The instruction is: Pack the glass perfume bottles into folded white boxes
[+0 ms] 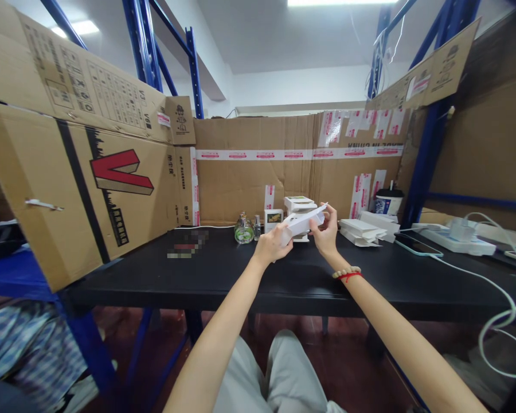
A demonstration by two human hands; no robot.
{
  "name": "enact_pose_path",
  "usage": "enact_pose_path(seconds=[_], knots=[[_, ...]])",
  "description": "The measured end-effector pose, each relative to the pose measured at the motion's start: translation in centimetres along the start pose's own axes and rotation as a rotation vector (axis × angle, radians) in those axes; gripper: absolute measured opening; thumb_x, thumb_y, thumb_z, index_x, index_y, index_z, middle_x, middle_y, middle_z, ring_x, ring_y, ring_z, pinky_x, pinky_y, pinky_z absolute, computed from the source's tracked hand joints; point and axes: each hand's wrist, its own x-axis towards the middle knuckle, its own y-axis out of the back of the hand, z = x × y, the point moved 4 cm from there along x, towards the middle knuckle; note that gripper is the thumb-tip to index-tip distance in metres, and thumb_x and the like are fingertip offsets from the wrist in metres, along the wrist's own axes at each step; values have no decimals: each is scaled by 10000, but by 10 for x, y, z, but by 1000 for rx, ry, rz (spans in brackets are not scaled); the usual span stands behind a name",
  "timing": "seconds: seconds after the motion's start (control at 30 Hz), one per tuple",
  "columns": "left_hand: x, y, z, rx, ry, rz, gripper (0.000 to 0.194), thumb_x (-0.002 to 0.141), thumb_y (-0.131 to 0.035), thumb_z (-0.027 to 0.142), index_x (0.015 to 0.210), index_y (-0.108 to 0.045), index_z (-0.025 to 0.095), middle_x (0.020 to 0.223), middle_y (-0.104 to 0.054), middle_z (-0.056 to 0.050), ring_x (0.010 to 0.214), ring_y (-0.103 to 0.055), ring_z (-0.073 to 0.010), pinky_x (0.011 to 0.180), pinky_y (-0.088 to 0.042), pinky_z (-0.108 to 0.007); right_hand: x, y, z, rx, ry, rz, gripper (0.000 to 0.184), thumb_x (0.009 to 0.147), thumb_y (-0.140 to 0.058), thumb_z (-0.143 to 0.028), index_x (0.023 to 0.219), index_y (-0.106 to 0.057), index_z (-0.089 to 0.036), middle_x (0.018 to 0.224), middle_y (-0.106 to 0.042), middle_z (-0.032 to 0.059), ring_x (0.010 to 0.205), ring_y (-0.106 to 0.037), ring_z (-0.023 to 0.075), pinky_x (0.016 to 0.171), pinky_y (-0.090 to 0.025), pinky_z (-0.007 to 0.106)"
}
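Note:
A small white carton is held up at a tilt above the black table, between my two hands. My left hand is closed round its near left end. At the far right end, the fingers of my right hand pinch its edge near a flap. Just behind the carton stand several white boxes, partly hidden by it, and one with a dark picture on its front. Left of my left hand are a round green glass bottle and a slim clear bottle.
Flattened white cartons lie on the table to the right, near a lidded cup. A phone and a white power strip with loose cables sit farther right. Cardboard walls and blue posts enclose the table.

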Motion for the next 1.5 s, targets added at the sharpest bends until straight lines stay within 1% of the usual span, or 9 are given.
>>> enact_pose_path(seconds=[0.23, 0.4, 0.6, 0.73, 0.87, 0.97, 1.13, 1.23, 1.5], knots=[[0, -1, -1, -22, 14, -6, 393, 763, -554, 349, 1104, -448, 187, 958, -673, -65, 751, -672, -174, 535, -485, -219, 0, 2, -5, -85, 27, 36, 646, 684, -601, -457, 1232, -401, -181, 894, -531, 54, 652, -524, 140, 432, -419, 217], [0, -1, -2, -16, -8, 34, 378, 768, -558, 350, 1082, -446, 174, 898, -683, -68, 728, -675, -178, 532, -484, -222, -1, -2, -3, -95, -13, -6, 722, 695, -570, -474, 1320, -352, -186, 1068, -540, 110, 795, -571, 191, 492, -468, 252], [2, 1, -1, -18, -39, 69, 374, 749, -576, 341, 1066, -448, 190, 906, -680, -47, 724, -675, -164, 537, -484, -215, -5, -8, 1, -146, 18, -95, 956, 637, -644, -453, 1424, -155, -215, 1332, -410, 143, 958, -572, 229, 587, -521, 289], [4, 1, 2, -7, -66, 54, 387, 735, -580, 330, 1071, -447, 190, 901, -676, -40, 719, -672, -158, 534, -484, -214, -4, -7, -1, -241, 66, -116, 969, 646, -642, -457, 1433, -133, -212, 1311, -450, 138, 922, -594, 231, 616, -521, 307], [3, 0, 4, -10, -97, 17, 391, 729, -568, 333, 1075, -449, 194, 923, -672, -32, 742, -669, -153, 561, -494, -217, -6, -9, -3, -351, 45, -205, 977, 636, -655, -461, 1436, -151, -217, 1124, -588, 104, 677, -614, 180, 534, -498, 282], [2, 0, 2, -31, -43, 31, 414, 751, -541, 354, 1112, -429, 185, 964, -668, -49, 732, -670, -160, 549, -491, -225, -9, -11, -3, -388, 27, -268, 879, 695, -596, -463, 1433, -181, -225, 1079, -603, 81, 619, -602, 154, 564, -504, 287], [1, -2, -6, -95, 114, -33, 510, 786, -503, 407, 1223, -363, 184, 1108, -624, -94, 778, -671, -187, 581, -496, -252, -15, -20, -5, -392, 103, -435, 676, 773, -528, -451, 1390, -315, -278, 1234, -512, 67, 919, -590, 211, 676, -517, 293], [1, -4, -10, -138, 168, -78, 541, 802, -484, 421, 1263, -329, 183, 1159, -596, -108, 821, -666, -202, 608, -500, -270, -20, -25, -1, -404, 75, -533, 616, 798, -513, -456, 1371, -354, -298, 1232, -498, 55, 934, -586, 206, 690, -514, 296], [1, 2, -16, -213, 323, -32, 488, 868, -388, 401, 1287, -278, 176, 1167, -585, -118, 790, -667, -209, 650, -495, -296, -29, -31, 8, -326, 5, -632, 692, 800, -526, -458, 1402, -234, -279, 1206, -520, 89, 988, -576, 229, 725, -512, 344]])
